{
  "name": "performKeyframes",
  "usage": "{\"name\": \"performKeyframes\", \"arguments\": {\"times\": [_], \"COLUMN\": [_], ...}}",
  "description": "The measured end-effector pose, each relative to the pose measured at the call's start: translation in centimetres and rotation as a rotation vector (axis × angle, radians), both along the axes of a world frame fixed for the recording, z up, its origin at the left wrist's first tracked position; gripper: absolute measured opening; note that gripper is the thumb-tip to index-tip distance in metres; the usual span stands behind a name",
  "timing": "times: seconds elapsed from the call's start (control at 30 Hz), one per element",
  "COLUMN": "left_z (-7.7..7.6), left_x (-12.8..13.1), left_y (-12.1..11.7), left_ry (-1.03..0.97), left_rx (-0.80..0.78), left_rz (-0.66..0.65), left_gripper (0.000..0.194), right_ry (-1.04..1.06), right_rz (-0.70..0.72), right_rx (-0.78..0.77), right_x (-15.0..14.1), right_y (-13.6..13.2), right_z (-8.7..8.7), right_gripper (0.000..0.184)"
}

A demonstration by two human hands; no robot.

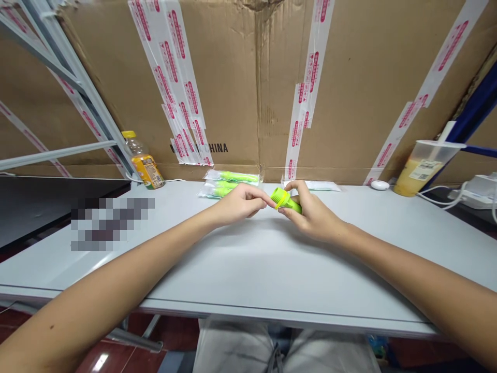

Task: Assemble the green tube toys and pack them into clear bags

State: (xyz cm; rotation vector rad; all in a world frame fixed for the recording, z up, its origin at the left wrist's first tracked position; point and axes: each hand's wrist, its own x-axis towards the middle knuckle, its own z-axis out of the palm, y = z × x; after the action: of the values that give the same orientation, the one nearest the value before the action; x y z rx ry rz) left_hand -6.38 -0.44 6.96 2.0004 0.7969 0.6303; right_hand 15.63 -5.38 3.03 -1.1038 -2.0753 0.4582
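Right hand (pixel 312 213) grips green tube (pixel 289 201), left hand (pixel 243 204) fingertip at its rim; bare table (pixel 248 269) on near side.

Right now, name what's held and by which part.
The right hand holds a green plastic tube by its narrower part; the left hand touches its wide end.

Bottle (pixel 146 165) left, cup (pixel 421 168) right, packets (pixel 241 177) between
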Motion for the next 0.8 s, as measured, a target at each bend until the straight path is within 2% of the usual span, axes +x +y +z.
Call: {"name": "performKeyframes", "arguments": {"times": [0.1,0.2,0.43,0.63,0.8], "left_z": [0.1,0.1,-0.6,-0.8,-1.2], "left_x": [0.1,0.4,1.1,1.3,1.9], "left_y": [-0.1,-0.5,-0.5,-0.8,-1.4], "left_ry": [-0.016,-0.029,-0.025,-0.072,-0.112], "left_rx": [0.005,0.007,-0.024,-0.069,-0.103], "left_rz": [0.014,0.024,0.074,0.064,0.093], "left_gripper": [0.018,0.024,0.035,0.037,0.038], "right_ry": [0.018,0.061,0.111,0.128,0.187], "right_rz": [0.003,0.009,0.022,0.012,0.061], "right_rx": [-0.001,-0.016,-0.021,-0.027,-0.041], "right_x": [-0.1,-0.3,-0.3,-0.5,-0.5], "right_y": [0.0,0.1,0.2,0.1,0.1], "right_z": [0.0,-0.1,-0.6,-0.6,-0.4], "right_gripper": [0.032,0.030,0.034,0.032,0.032]}}
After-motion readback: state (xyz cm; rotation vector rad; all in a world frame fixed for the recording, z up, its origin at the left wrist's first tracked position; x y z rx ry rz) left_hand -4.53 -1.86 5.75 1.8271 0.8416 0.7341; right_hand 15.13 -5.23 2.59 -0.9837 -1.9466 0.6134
